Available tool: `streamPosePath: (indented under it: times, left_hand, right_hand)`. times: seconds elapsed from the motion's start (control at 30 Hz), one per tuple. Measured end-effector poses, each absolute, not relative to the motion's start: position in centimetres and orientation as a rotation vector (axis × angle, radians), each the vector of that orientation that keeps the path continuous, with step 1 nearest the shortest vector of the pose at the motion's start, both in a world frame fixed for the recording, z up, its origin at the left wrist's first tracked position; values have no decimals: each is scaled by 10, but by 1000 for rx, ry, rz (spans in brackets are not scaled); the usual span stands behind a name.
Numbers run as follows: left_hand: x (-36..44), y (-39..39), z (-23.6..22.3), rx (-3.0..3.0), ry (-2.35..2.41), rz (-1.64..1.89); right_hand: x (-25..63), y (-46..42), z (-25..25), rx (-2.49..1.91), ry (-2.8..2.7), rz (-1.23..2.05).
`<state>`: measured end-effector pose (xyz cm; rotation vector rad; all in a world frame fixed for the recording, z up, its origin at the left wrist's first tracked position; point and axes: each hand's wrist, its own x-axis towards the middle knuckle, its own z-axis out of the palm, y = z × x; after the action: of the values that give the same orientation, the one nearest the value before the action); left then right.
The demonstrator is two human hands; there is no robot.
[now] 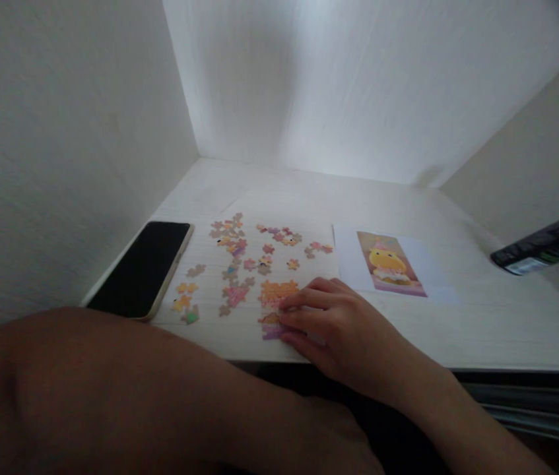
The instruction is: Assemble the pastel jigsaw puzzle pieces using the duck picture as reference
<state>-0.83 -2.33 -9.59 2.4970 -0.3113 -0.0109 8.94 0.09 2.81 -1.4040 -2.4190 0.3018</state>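
My right hand point(341, 323) rests on the right side of a joined block of jigsaw pieces point(272, 290), orange at the top and purple at the bottom. Its fingers are spread and slightly curved, with the tips touching the block and covering part of it. No separate piece shows between them. Across the front lies my left arm; only the back of my left hand point(341, 429) shows at the bottom, its fingers hidden below the frame. Loose jigsaw pieces point(230, 227) are scattered beyond and left of the block, including a pink cluster point(236, 295) and yellow pieces point(181, 302).
A black-screened phone point(145, 267) lies by the left wall. Right of the pieces is a paper sheet point(437, 277) with a printed picture of a yellow toy figure point(388, 264). A dark can point(546, 241) juts in from the right. White walls enclose the white tabletop point(497, 330).
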Motion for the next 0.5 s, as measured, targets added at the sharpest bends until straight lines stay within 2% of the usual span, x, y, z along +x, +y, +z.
streamPosePath:
  times: [0.2, 0.37, 0.5]
  left_hand:
    - [-18, -19, -87, 2452, -575, -191]
    - [-9, -13, -64, 2395, -593, -290]
    - [-11, -14, -69, 2387, -549, -257]
  right_hand:
    - [89, 1, 28, -1422, -2437, 277]
    - [87, 1, 25, -1399, -2425, 214]
    - [86, 1, 22, -1397, -2406, 237]
